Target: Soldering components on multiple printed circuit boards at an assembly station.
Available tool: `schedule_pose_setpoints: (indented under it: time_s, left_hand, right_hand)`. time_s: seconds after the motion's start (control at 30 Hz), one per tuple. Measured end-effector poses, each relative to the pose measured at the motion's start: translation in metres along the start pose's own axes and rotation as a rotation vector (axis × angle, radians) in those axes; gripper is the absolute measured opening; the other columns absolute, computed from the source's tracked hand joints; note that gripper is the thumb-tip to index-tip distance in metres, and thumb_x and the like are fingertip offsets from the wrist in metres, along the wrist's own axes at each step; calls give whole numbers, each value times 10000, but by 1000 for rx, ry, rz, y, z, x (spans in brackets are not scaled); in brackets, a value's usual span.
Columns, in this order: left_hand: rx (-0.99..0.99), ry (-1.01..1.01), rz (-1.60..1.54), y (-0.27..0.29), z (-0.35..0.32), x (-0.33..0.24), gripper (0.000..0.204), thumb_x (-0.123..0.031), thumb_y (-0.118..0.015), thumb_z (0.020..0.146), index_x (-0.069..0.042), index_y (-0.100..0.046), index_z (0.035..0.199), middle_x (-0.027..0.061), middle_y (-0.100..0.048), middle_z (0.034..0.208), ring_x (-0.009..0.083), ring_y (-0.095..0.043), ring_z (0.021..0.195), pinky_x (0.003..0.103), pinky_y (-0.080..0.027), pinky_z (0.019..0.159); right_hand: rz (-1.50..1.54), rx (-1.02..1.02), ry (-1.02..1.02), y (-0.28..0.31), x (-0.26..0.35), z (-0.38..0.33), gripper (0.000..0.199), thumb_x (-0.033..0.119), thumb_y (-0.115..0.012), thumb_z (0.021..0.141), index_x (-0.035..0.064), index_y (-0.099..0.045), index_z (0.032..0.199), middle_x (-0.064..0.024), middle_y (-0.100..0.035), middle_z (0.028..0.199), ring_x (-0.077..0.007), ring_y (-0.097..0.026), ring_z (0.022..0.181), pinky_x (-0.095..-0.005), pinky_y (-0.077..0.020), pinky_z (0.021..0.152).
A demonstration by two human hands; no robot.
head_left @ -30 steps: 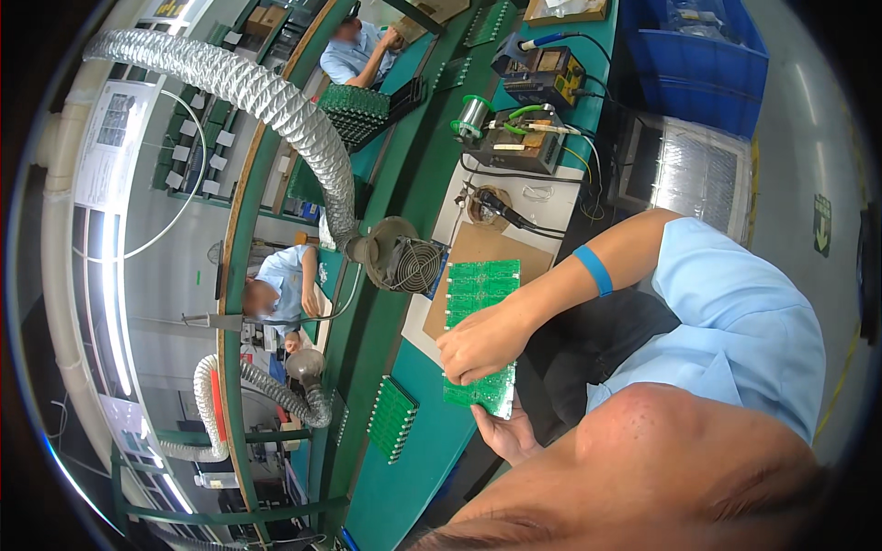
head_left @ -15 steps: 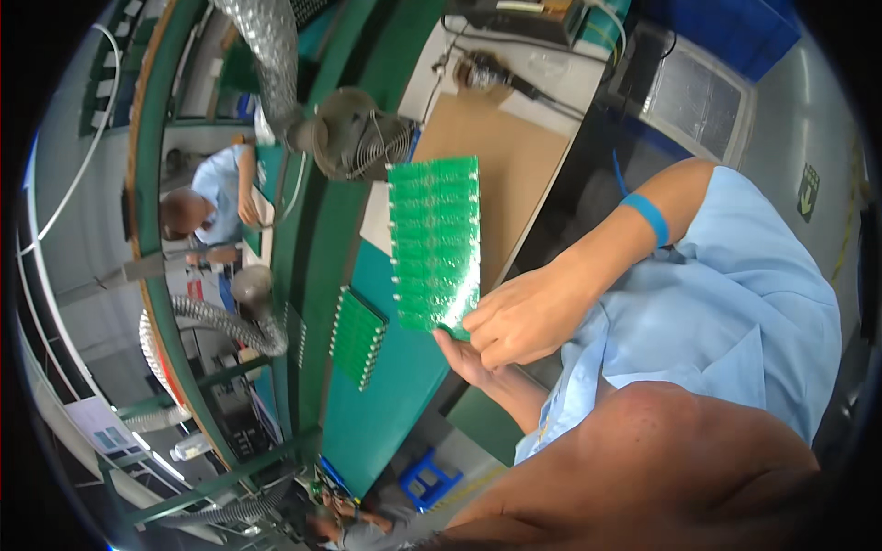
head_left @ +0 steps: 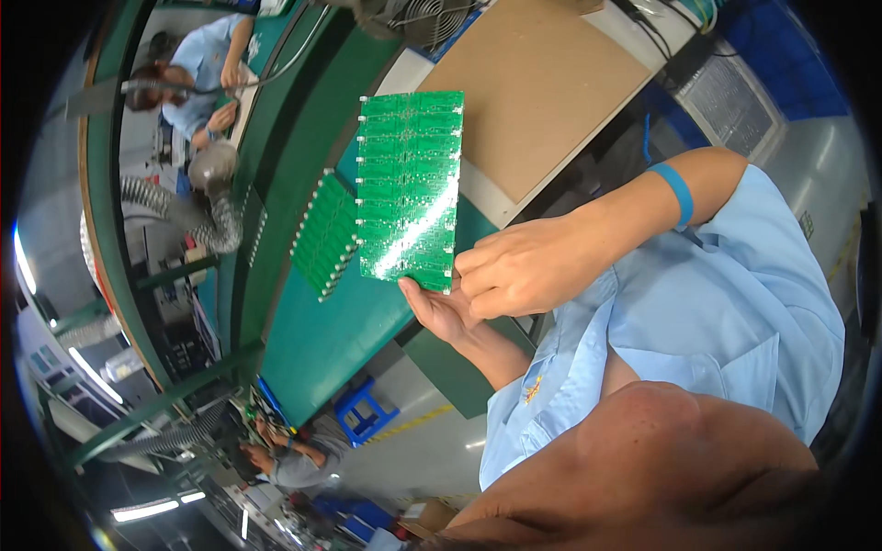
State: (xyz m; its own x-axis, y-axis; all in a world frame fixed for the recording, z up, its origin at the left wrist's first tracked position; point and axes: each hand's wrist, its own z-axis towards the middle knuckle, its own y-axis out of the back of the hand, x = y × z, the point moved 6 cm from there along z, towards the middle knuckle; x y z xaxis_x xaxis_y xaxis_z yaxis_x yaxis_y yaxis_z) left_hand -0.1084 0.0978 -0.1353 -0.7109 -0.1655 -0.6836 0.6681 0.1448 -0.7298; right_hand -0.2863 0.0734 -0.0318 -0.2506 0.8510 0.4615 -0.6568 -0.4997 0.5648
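Observation:
A green circuit board panel (head_left: 409,184), with rows of small boards and white parts along its edges, is held up over the bench. Its lower edge rests in my left hand (head_left: 441,312), the thumb lying along the front face and the other fingers mostly hidden. My right hand (head_left: 528,266), with a blue band on the wrist, has its fingers curled together at the panel's lower right corner. Glare crosses the panel's lower half. Behind it on the green bench mat (head_left: 322,340) lies a stack of similar green panels (head_left: 326,234), partly covered by the held one.
A brown board (head_left: 533,92) covers the bench at the upper right. A fan (head_left: 432,20) and a ribbed duct (head_left: 220,220) stand along the green frame. Across it a co-worker (head_left: 197,69) sits with hands at a bench. A blue stool (head_left: 363,413) is on the floor.
The view has shifted, so the bench and stack sit elsewhere in the picture. The panel stays in both hands and now overlaps the stack's edge, its glare spread wider.

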Motion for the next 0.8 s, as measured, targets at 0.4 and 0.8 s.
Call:
schedule_pose_setpoints:
  time_s: [0.4, 0.8]
  left_hand:
    - [-171, -17, -71, 20, -8, 5, 419, -201, -436, 1104, -39, -416, 1490, 153, -628, 1363, 223, -668, 1154, 359, -560, 963]
    - [-19, 138, -171, -10, 3, 41, 388, -182, -435, 1107, -30, -406, 1462, 150, -650, 1298, 204, -704, 1085, 324, -585, 920]
  right_hand:
    - [-69, 183, -321, 33, -66, 61, 156, -8, -656, 859, 27, -690, 1007, -82, -665, 1035, -267, -588, 932, -370, -497, 825]
    - [-268, -67, 278, 3, -112, 105, 88, 93, -646, 941, 32, -682, 993, -94, -625, 1058, -273, -556, 982, -367, -457, 890]
